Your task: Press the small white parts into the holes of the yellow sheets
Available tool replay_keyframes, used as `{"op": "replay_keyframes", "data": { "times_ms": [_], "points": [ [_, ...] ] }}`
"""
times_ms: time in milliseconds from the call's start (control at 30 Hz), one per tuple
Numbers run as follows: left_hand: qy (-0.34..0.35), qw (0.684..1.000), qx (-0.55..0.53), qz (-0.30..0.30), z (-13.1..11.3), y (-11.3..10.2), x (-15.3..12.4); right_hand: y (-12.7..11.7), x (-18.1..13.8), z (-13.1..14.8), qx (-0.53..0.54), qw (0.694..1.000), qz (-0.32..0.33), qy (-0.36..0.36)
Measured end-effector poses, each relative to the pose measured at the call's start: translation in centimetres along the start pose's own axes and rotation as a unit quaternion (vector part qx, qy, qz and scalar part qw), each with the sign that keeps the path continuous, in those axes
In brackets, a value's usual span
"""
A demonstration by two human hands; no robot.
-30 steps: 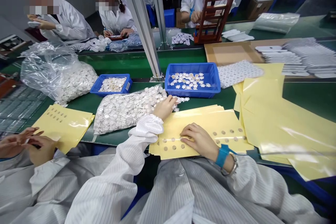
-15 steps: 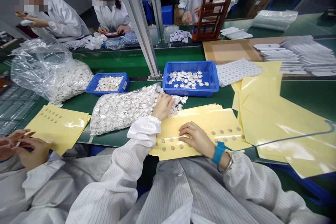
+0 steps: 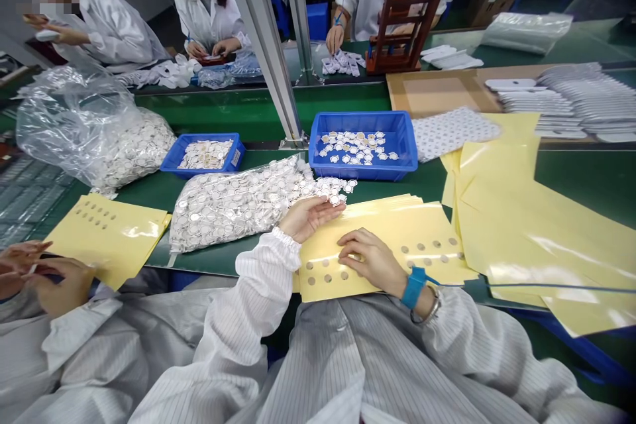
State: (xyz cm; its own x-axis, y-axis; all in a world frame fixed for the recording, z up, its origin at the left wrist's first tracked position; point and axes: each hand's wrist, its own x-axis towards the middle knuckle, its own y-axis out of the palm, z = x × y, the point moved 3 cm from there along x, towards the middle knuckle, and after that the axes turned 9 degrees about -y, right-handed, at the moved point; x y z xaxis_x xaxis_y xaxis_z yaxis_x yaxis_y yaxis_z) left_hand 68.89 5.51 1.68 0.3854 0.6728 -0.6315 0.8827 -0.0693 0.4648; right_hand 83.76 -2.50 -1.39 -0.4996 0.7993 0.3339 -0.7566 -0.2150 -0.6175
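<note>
My left hand (image 3: 309, 217) is turned palm up at the edge of a loose pile of small white round pieces (image 3: 322, 187), fingers slightly curled. A few of these pieces (image 3: 336, 200) appear to rest on its fingertips. The pile spills from the mouth of a clear plastic bag (image 3: 228, 207) full of the same pieces. My right hand (image 3: 372, 260), with a blue wrist strap (image 3: 413, 287), rests on a stack of yellow sheets (image 3: 377, 215). Its fingers are bent and apart, with nothing visible between them. Grey round stickers (image 3: 326, 278) sit in rows on the top sheet.
Behind the pile stands a blue tray (image 3: 362, 172) of pieces, with a smaller blue tray (image 3: 201, 171) left of it. Loose yellow sheets (image 3: 546, 232) lie at right. A metal post (image 3: 271, 46) rises behind. A co-worker's hands (image 3: 59, 278) are at far left.
My left hand has turned from palm down over the loose pile to palm up, a little lower. My right hand has hardly moved. A co-worker's hand across the bench has moved down to white parts.
</note>
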Motion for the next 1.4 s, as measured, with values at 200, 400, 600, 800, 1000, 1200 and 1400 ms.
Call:
{"op": "replay_keyframes", "data": {
  "times_ms": [200,400,600,800,1000,1200,1400],
  "points": [
    [-0.034,0.997,-0.061,0.036,1.1,0.1,-0.1,-0.7,0.3,0.3,0.093,0.995,-0.008,0.045],
    [-0.002,1.000,0.018,-0.002,2.5,0.7,-0.8,-3.5,1.3,-0.9,0.204,0.958,-0.163,0.123],
    [-0.016,0.998,0.067,0.012,4.5,0.9,-0.9,-3.3,2.8,-2.2,0.256,0.935,-0.191,0.156],
    [0.039,0.987,0.150,-0.038,5.4,0.3,-0.5,-2.3,2.9,-3.0,0.301,0.908,-0.210,0.204],
    [0.065,0.965,0.242,-0.074,5.5,0.8,-0.8,-1.8,2.7,-3.2,0.287,0.916,-0.185,0.212],
    [0.069,0.951,0.288,-0.085,5.6,0.9,-0.8,-1.7,2.8,-3.0,0.273,0.922,-0.176,0.212],
    [0.079,0.943,0.311,-0.088,5.6,0.8,-0.8,-1.6,2.7,-3.2,0.262,0.926,-0.175,0.210]
  ]
}}
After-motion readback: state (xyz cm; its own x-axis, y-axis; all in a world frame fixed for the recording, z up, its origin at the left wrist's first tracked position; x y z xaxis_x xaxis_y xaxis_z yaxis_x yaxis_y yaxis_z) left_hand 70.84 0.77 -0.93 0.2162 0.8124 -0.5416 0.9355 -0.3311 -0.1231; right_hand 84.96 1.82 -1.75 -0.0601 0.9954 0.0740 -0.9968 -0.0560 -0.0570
